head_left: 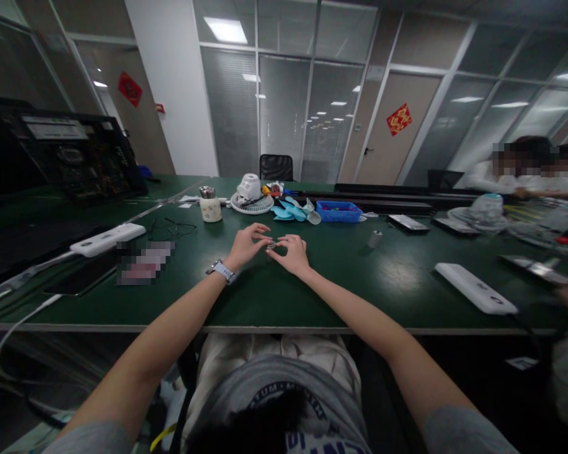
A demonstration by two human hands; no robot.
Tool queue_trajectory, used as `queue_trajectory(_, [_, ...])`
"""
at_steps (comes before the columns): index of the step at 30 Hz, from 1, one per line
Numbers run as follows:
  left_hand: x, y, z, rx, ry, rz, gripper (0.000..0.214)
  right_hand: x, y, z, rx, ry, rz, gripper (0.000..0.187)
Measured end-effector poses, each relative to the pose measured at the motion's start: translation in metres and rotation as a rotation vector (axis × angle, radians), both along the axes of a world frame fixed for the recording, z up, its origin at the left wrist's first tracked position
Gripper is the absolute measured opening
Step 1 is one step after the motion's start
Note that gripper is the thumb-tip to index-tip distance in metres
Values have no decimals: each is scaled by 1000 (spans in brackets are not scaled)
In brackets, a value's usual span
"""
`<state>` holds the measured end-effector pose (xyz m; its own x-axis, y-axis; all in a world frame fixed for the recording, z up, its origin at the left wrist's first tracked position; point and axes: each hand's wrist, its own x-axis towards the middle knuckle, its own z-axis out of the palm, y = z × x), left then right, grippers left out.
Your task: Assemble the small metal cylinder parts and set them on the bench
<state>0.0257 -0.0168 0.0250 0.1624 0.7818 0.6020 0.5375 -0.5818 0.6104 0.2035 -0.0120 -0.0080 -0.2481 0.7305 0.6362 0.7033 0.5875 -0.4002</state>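
Observation:
Above the green table (341, 287), my left hand (247, 246) and my right hand (292, 254) meet fingertip to fingertip. Between their thumbs and forefingers is a small silvery round piece (271, 245), mostly covered by the fingers, so its exact kind does not show. Both hands are closed in a pinch on it. A watch with a light strap (221, 271) is on my left wrist. To the right of my hands, a small silver metal cylinder (375, 238) stands upright on the table.
Behind my hands are a cream jar (211, 209), a white fan part (252, 200), blue fan blades (291, 210) and a blue tray (338, 212). White power strips lie left (108, 239) and right (476, 289). Other people (525, 170) sit at the far right.

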Motion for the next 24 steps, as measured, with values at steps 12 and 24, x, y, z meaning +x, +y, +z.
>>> queue_trajectory(12, [14, 1, 3, 161, 151, 169, 18, -5, 2, 1, -112, -67, 21, 42])
queue_trajectory(24, [-29, 25, -23, -70, 149, 204, 32, 17, 4, 0, -366, 190, 19, 34])
